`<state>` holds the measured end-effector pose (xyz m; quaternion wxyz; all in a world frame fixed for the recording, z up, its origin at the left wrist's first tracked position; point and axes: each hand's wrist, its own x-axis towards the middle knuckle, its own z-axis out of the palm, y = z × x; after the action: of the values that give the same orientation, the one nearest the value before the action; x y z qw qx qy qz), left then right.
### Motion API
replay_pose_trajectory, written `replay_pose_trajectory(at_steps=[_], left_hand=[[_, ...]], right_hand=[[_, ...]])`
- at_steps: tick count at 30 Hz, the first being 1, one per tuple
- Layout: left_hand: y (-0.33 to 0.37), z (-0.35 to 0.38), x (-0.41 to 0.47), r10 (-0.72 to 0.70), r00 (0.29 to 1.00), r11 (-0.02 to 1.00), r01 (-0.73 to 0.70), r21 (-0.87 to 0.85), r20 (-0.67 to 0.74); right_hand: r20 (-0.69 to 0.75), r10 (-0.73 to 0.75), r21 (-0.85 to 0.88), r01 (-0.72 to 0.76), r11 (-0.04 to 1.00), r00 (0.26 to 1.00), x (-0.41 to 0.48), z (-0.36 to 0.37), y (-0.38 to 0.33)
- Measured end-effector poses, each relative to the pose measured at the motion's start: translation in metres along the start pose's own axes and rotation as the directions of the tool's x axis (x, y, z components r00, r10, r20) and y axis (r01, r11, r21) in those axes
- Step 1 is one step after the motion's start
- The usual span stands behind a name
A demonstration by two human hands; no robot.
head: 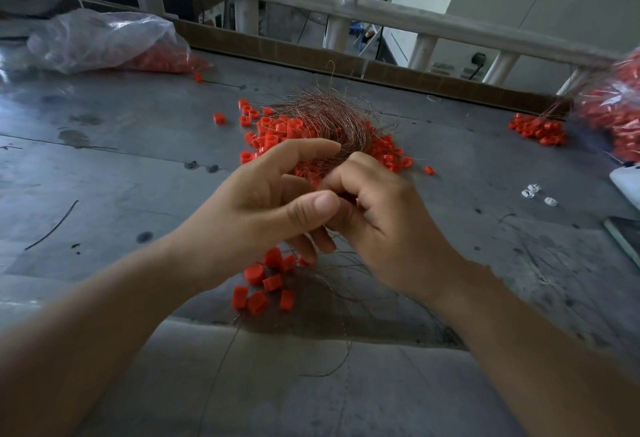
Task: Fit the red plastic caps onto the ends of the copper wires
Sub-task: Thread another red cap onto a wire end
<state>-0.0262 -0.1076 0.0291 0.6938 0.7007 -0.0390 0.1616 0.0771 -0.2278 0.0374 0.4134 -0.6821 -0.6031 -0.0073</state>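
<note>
**Capping under way, most caps still loose**

At the bottom centre of the frame, stray strands (341,350) trail over the grey table (104,176). Just above them, below the hands, hang some capped ends (258,289). These red pieces seem to be already seated on wire, so I judge them done.

In the middle, the left hand (263,201) grips the wires (329,117), its fingers and thumb curled round the bundle, which fans up and away behind the fingers. The right hand (381,221) meets it at the thumb tip with its fingers curled tight. Whether they pinch a cap, a wire end or nothing is hidden, so I cannot tell. It looks like a fitting in progress.

Behind the hands, under the bundle, lies a wide scatter of loose caps (273,131), and that is the work left. At the right edge a cluster (536,130) lies with wires running off toward a bag (616,107), probably finished stock. At upper left a second bag (104,41) holds more red pieces. By this showing the job is at an early or middle stage, far from done.
</note>
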Motion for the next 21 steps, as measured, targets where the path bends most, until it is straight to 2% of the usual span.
replay_pose_trajectory(at_steps=[5, 9, 12, 16, 19, 21], left_hand=[[0.0, 0.003, -0.003, 0.039, 0.999, 0.999, -0.039, 0.026, 0.0], [0.001, 0.004, -0.005, 0.075, 0.997, 0.997, -0.075, -0.023, -0.005], [0.001, 0.006, -0.005, 0.032, 0.999, 0.997, -0.034, -0.074, -0.025], [0.003, 0.001, -0.003, -0.068, 0.997, 0.985, 0.062, -0.159, -0.031], [0.006, -0.004, -0.002, -0.094, 0.995, 0.976, 0.087, -0.2, -0.027], [0.007, -0.007, 0.0, -0.087, 0.995, 0.968, 0.07, -0.241, -0.057]], right_hand=[[-0.012, -0.044, -0.078, 0.043, 0.996, 0.999, -0.002, 0.003, -0.003], [-0.036, -0.06, -0.061, 0.058, 0.996, 0.998, -0.004, 0.004, -0.012], [-0.033, -0.022, -0.069, 0.02, 0.997, 0.999, -0.004, 0.002, -0.011], [-0.044, 0.064, 0.049, -0.062, 0.997, 0.997, -0.002, 0.0, -0.011], [-0.023, 0.091, 0.124, -0.088, 0.988, 0.996, -0.002, -0.005, -0.011], [0.031, 0.159, 0.202, -0.162, 0.966, 0.987, -0.001, -0.009, -0.009]])
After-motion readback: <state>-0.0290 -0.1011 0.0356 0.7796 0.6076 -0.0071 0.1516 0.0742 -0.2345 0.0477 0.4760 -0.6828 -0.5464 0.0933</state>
